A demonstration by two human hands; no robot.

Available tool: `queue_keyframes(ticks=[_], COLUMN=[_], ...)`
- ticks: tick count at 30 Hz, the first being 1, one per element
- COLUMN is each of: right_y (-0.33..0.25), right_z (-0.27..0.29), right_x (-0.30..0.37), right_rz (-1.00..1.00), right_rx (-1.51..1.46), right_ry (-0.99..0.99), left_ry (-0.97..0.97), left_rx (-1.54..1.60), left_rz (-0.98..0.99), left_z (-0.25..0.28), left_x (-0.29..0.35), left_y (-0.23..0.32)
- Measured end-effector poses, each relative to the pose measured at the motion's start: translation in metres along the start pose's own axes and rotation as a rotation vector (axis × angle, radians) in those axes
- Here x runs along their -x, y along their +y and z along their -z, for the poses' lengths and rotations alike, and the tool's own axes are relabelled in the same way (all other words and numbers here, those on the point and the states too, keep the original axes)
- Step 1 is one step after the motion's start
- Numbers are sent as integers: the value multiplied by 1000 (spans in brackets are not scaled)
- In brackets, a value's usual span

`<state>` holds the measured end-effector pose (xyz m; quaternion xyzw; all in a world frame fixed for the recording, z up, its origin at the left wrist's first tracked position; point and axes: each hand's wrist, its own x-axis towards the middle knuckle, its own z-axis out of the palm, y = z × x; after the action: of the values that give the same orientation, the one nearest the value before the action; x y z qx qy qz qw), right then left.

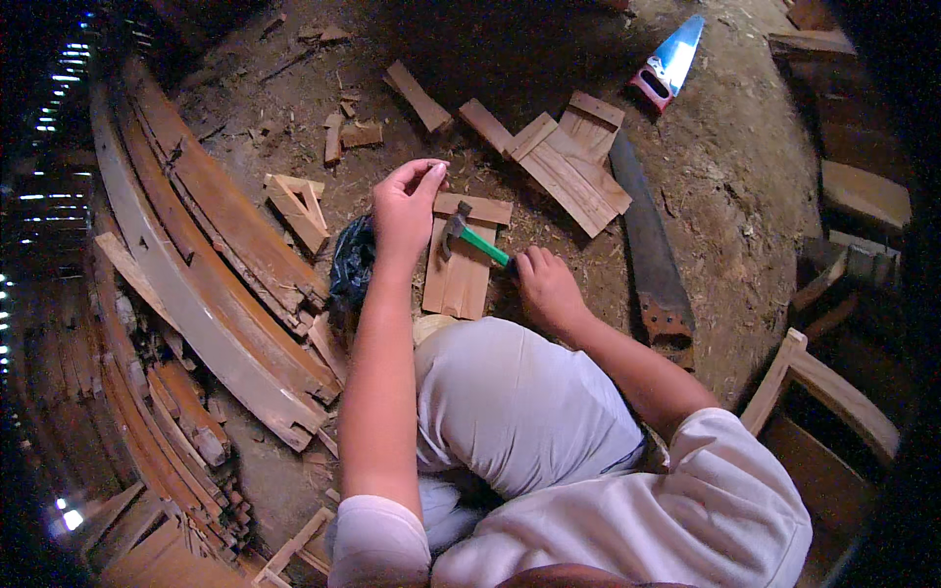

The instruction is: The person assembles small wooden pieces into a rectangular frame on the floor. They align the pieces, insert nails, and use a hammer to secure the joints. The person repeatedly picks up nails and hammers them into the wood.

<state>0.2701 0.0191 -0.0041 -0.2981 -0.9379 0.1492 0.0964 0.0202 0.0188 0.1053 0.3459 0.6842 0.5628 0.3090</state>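
Observation:
My right hand (pixel 551 289) is wrapped round the dark grip of a claw hammer (pixel 482 245) with a green handle. The hammer's metal head is over a small wooden panel (pixel 459 286), made of boards with a crosspiece (pixel 493 211) at its far end. Raised just left of that crosspiece, my left hand (pixel 407 204) has thumb and fingers pinched together. Whatever is between those fingertips is too small to make out. A dark plastic bag (pixel 355 263) lies beside my left forearm, partly hidden by it.
Beyond the hammer lie more wooden panels (pixel 573 176) and a loose board (pixel 419 96). Two handsaws, one dark-bladed (pixel 647 225) and one shiny (pixel 674 59), rest on the dirt floor to the right. Long planks (pixel 211 265) are stacked at left; wooden frames (pixel 833 382) stand at right.

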Motion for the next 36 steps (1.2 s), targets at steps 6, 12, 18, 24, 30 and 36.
queue_keyframes(ticks=[6,12,18,24,30,36], right_y=[35,31,30,28,32,25], right_z=[17,25,17,15,12,17], right_x=[79,82,81,80,84,80], right_rz=[-13,4,21,25,43,11], right_rx=[21,102,110,170,200,189], right_ry=[-174,-231,-209,-212,-189,-209], left_ry=[-131,-223,-187,-191,-159,-145], left_rx=[-251,-339,-340,-401,-422,-423], left_rz=[-118,-268,-296,-340,-389,-438], left_z=[1,-4,-23,-23,-30,-28], left_x=[2,11,3,1,4,1], left_y=[-58,-93,-100,-112,-117,-123])
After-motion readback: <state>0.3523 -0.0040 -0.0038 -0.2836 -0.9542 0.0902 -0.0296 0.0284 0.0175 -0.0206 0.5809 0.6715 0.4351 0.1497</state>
